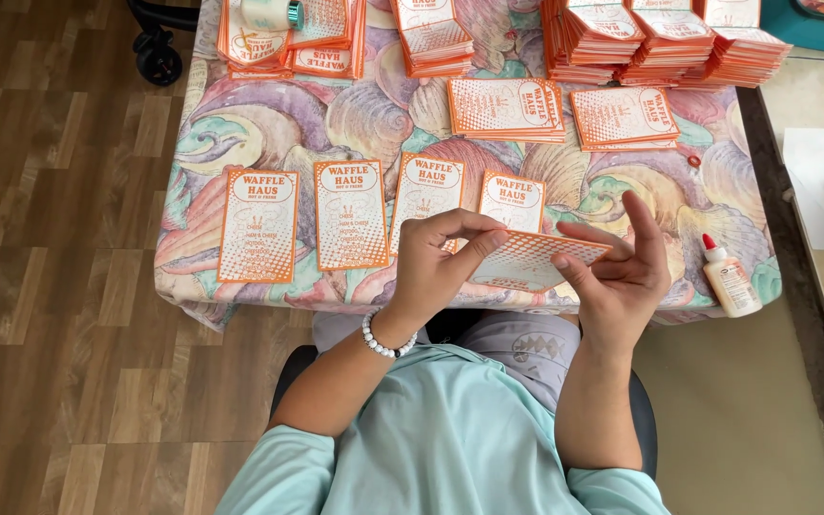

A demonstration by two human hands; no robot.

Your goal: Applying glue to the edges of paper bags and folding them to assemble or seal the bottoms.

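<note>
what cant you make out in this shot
Head view:
- Underside of the orange-and-white paper card: faces down, ends covered by left hand and right hand.
- Orange card stacks: cut off by top edge.
- Fourth upright orange card: lower part hidden behind the held card.

orange-white card [538, 259], held flat, above table edge

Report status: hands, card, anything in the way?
Left hand and right hand both pinch one orange card. Held above table edge. Nothing blocking; glue bottle aside.
</note>
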